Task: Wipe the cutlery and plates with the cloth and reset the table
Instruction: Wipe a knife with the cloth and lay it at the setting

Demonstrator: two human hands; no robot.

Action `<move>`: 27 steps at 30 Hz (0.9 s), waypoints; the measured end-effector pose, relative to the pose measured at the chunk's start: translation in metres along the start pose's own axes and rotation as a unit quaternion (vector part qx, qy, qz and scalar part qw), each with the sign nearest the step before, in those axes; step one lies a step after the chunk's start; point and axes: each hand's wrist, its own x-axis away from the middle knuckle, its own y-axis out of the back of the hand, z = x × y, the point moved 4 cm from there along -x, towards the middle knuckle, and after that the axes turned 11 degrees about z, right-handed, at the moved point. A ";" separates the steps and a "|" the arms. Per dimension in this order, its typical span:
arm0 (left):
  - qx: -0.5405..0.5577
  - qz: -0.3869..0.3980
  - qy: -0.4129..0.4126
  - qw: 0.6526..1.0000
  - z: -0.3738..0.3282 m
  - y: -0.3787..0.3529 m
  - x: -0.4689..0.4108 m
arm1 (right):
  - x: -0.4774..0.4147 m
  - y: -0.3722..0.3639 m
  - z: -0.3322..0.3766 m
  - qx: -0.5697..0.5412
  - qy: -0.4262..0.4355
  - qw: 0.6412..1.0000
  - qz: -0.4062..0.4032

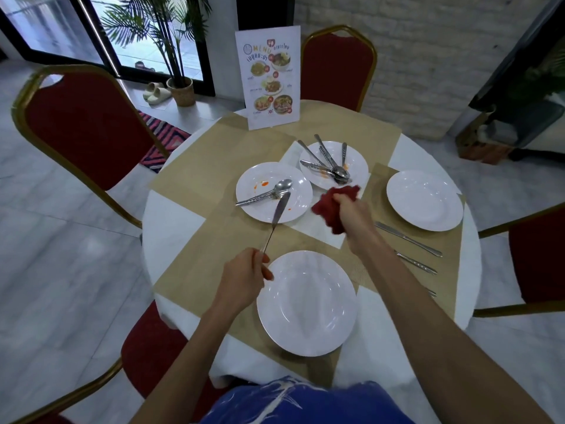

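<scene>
Four white plates sit on the round desk (171, 215), which is covered with a white cloth and tan placemats (198, 166). The near plate (307, 304) lies closest to the person and looks clean.

Just left of the near plate's far rim, the left hand (244, 276) pinches the handle end of a table knife (279, 209), fingers curled round it. The knife slants away from the near plate, and its blade hangs over the stained plate (301, 191), which lies just beyond the near plate and carries orange smears. A spoon (282, 185) and a fork (256, 198) rest across that plate.

Beyond the near plate and a little to its right, the right hand (351, 209) is closed round a bunched red cloth (325, 209), held above the desk.

Farther from the near plate than the cloth stands the cutlery plate (356, 162), holding a heap of used cutlery (328, 166). Right of the near plate and farther off, the right plate (424, 200) looks clean. Between it and the near plate, a second knife (408, 239) and another utensil (415, 264) lie on a placemat, partly hidden by the right forearm.

Farthest from the near plate, a menu card (270, 78) stands upright. Red chairs (85, 127) ring the desk.
</scene>
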 end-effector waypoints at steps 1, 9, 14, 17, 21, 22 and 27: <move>0.042 0.000 -0.003 0.999 -0.006 -0.002 -0.004 | 0.006 -0.016 -0.008 -0.021 -0.008 0.999 0.049; 0.110 0.108 -0.044 0.987 -0.034 -0.017 -0.005 | 0.016 -0.066 -0.026 0.012 0.018 0.996 0.089; 0.151 0.156 -0.049 0.975 -0.010 -0.011 0.022 | -0.006 -0.009 0.002 -0.024 0.041 0.999 -0.021; 0.182 0.105 -0.019 0.978 0.010 0.004 0.022 | -0.016 0.028 0.006 -0.119 0.054 0.988 -0.081; 0.192 0.063 -0.012 0.979 0.005 0.010 0.002 | -0.001 0.005 -0.017 -0.081 -0.005 0.997 -0.007; 0.184 0.064 -0.019 0.981 -0.004 0.007 -0.003 | 0.003 -0.010 -0.027 -0.087 -0.018 0.996 0.030; 0.112 0.102 -0.057 0.987 -0.037 -0.018 -0.013 | 0.025 -0.063 -0.044 -0.044 -0.006 0.991 0.124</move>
